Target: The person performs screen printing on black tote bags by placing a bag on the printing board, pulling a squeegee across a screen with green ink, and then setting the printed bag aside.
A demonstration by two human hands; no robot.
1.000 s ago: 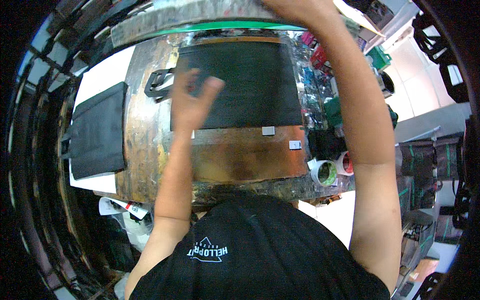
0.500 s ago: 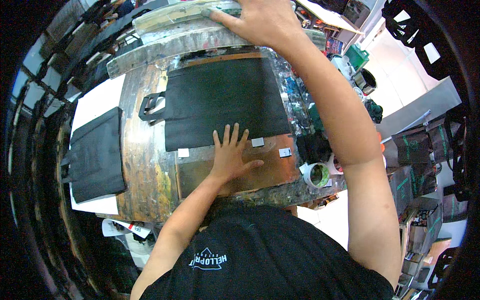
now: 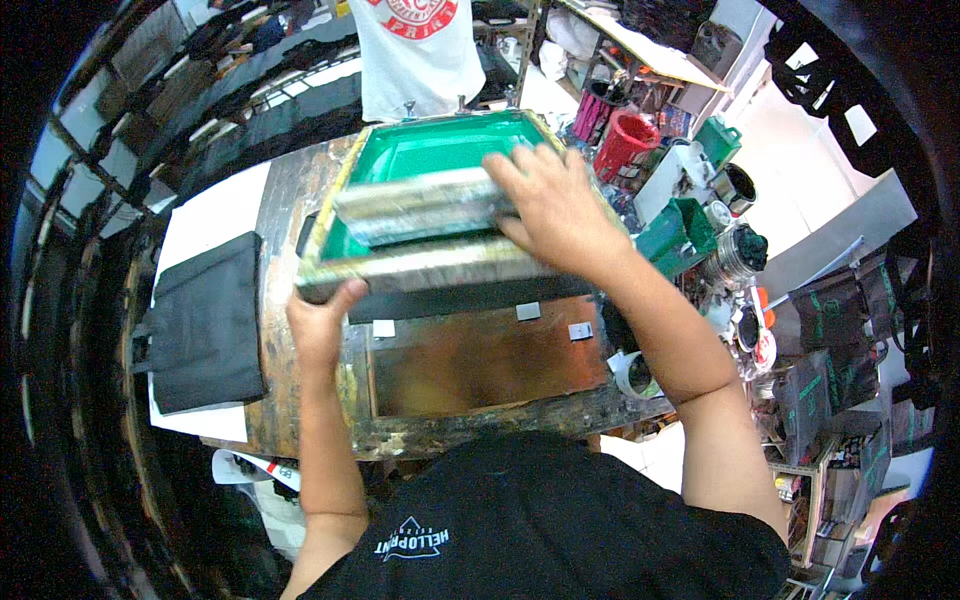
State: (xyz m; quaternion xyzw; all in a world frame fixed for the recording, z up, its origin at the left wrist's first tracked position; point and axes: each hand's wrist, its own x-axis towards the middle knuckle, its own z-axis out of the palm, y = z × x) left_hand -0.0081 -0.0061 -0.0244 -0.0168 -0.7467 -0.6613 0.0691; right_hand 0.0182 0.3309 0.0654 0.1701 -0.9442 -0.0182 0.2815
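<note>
Gripping right hand [image 3: 556,212]: closed on squeegee [image 3: 420,208], long side pointing left over the frame [image 3: 430,267].
Left hand [image 3: 320,318]: holding frame's near left corner.

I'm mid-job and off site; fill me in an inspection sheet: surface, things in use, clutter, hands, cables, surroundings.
Surface: worn, stained wooden worktable; brown panel with three small white tabs along its far side.
Things in use: framed green screen over black fabric, contact unclear; wooden squeegee, blurred.
Clutter: red container and green container at right; black bag on white sheet at left.
Hands: left hand grips the frame's near-left corner; right hand holds the squeegee.
Cables: nothing seen.
Surroundings: white cloth with red print hangs beyond the table.
</note>
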